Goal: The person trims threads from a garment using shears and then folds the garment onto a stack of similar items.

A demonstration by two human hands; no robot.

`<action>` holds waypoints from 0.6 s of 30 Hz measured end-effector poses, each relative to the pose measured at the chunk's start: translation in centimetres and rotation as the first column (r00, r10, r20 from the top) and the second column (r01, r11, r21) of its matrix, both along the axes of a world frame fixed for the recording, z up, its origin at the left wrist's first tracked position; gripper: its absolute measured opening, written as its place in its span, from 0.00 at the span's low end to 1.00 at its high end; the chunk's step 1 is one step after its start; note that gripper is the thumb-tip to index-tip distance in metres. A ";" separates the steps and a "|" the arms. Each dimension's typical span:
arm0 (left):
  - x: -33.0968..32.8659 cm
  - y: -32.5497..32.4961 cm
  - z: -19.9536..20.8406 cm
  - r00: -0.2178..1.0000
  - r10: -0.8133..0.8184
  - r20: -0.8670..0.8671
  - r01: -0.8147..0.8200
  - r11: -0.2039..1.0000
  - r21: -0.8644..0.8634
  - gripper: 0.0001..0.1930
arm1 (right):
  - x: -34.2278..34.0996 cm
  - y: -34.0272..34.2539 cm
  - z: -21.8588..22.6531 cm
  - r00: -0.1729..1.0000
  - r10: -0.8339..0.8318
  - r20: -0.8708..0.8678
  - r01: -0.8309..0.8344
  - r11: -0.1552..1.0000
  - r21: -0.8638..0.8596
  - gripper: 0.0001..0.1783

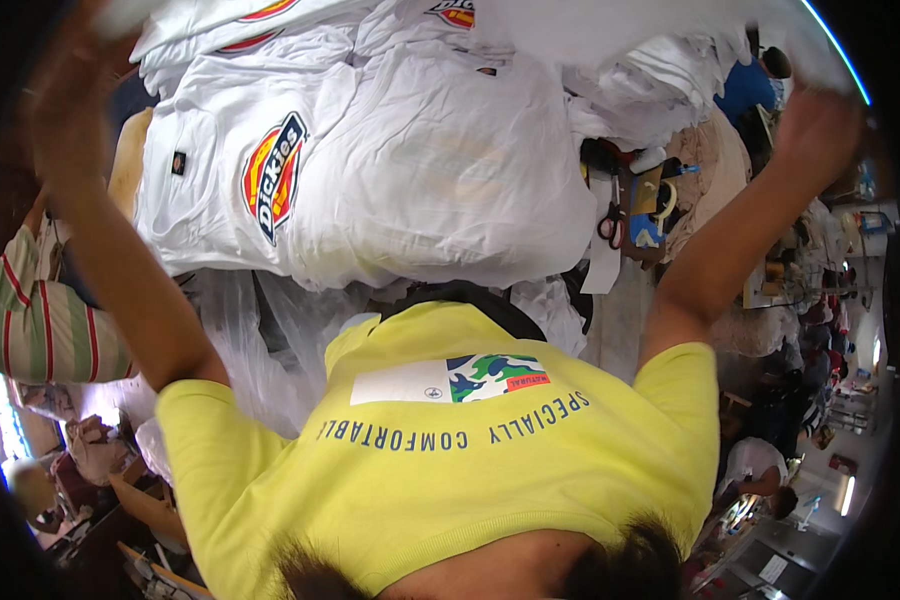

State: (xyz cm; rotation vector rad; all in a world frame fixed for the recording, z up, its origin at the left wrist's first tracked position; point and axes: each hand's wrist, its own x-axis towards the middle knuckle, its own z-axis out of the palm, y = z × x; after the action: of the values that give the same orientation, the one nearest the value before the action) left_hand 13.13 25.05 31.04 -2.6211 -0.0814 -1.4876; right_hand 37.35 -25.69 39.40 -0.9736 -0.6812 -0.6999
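Note:
Both my arms are raised and spread wide. My left hand (pixel 80 60) is a smear of motion at the upper left edge, with a bit of white cloth beside it; its fingers cannot be made out. At the upper right, my right hand (pixel 818 125) is blurred too, closed at the edge of a raised white garment (pixel 580 30) that spreads across the top. Below lies a pile of white T-shirts (pixel 430 170). One on the left bears a printed red, yellow and dark blue emblem (pixel 274 178) and a small dark neck label (pixel 178 163).
Right of the pile are black-handled scissors (pixel 611 225), a roll of tape (pixel 662 200) and a strip of white paper (pixel 601 268). Clear plastic sheeting (pixel 275 320) hangs below the pile. A person in a striped shirt (pixel 50 320) is at the left; another person (pixel 760 470) sits at the lower right.

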 end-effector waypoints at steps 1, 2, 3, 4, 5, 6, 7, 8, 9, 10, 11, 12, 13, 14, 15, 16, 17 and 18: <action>-0.6 -1.2 -2.6 0.992 -0.061 -0.110 0.056 0.997 -0.047 0.12 | -1.1 -0.5 -3.8 0.966 -0.074 -0.247 0.060 0.996 -0.068 0.16; -0.3 -4.0 -7.4 0.876 -0.471 -0.103 0.355 0.776 -0.522 0.16 | -3.3 -1.1 -7.7 0.891 0.009 -0.453 -0.066 0.992 -0.109 0.14; -0.7 -7.0 -11.0 0.717 -0.681 0.145 0.453 0.297 -0.841 0.22 | -4.1 -4.0 -14.0 0.898 0.090 -0.430 -0.204 0.952 -0.227 0.13; -2.0 -7.5 -15.1 0.728 -0.675 0.116 0.388 0.267 -0.882 0.26 | -5.3 -4.1 -19.5 0.831 0.172 -0.530 -0.355 0.896 -0.265 0.12; -3.3 -8.6 -18.5 0.759 -0.647 0.068 0.286 0.237 -0.928 0.27 | -7.0 -4.1 -23.5 0.752 0.213 -0.623 -0.486 0.818 -0.307 0.12; -4.3 -10.9 -20.0 0.818 -0.574 -0.037 0.143 0.264 -0.954 0.23 | -8.4 -5.0 -27.6 0.619 0.102 -0.779 -0.549 0.766 -0.336 0.13; -5.6 -11.5 -22.6 0.809 -0.581 -0.085 0.052 0.216 -0.975 0.22 | -10.3 -5.2 -30.5 0.531 0.006 -0.848 -0.581 0.731 -0.359 0.12; -6.6 -11.8 -25.0 0.797 -0.592 -0.122 -0.032 0.160 -0.987 0.21 | -12.1 -5.6 -32.8 0.365 0.009 -0.931 -0.643 0.725 -0.245 0.11; -7.1 -12.5 -25.8 0.836 -0.544 -0.069 -0.012 0.107 -0.994 0.19 | -13.2 -6.1 -34.4 0.311 -0.091 -0.946 -0.698 0.654 -0.292 0.11; -7.2 -13.5 -26.2 0.870 -0.493 -0.010 0.017 0.051 -0.999 0.16 | -14.1 -6.6 -34.7 0.293 -0.114 -0.949 -0.733 0.611 -0.299 0.10; -7.3 -14.2 -26.5 0.899 -0.437 0.045 0.049 -0.002 -0.999 0.14 | -14.7 -7.0 -34.9 0.275 -0.138 -0.952 -0.767 0.565 -0.303 0.10; -7.3 -14.3 -26.5 0.919 -0.384 0.088 0.053 -0.103 -0.993 0.14 | -15.0 -7.3 -35.3 0.257 -0.162 -0.953 -0.800 0.517 -0.304 0.10; -7.2 -14.3 -25.9 0.937 -0.326 0.128 0.062 -0.206 -0.977 0.13 | -14.8 -8.4 -35.8 0.279 -0.156 -0.948 -0.792 0.521 -0.319 0.11; -6.7 -14.3 -25.5 0.950 -0.266 0.164 0.080 -0.303 -0.950 0.13 | -14.7 -8.0 -35.1 0.274 -0.157 -0.949 -0.743 0.591 -0.313 0.12; -6.1 -14.3 -25.4 0.971 -0.206 0.118 0.055 -0.286 -0.956 0.14 | -14.2 -7.5 -34.3 0.269 -0.159 -0.950 -0.690 0.656 -0.305 0.13; -5.8 -14.1 -25.6 0.973 -0.221 0.062 0.000 -0.270 -0.963 0.14 | -13.7 -6.8 -33.2 0.266 -0.164 -0.950 -0.627 0.719 -0.300 0.14; -5.5 -13.6 -25.8 0.972 -0.236 0.006 -0.055 -0.251 -0.967 0.14 | -13.3 -6.0 -32.3 0.281 -0.203 -0.938 -0.602 0.724 -0.337 0.17; -5.4 -13.4 -25.9 0.967 -0.249 -0.050 -0.109 -0.230 -0.967 0.15 | -12.8 -5.6 -32.2 0.281 -0.229 -0.932 -0.625 0.693 -0.359 0.18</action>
State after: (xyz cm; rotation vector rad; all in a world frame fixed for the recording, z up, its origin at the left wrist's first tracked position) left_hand 7.73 11.70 5.11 -3.9182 -2.1224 -1.1292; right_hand 24.52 -31.24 7.21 -1.7217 0.1049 0.5872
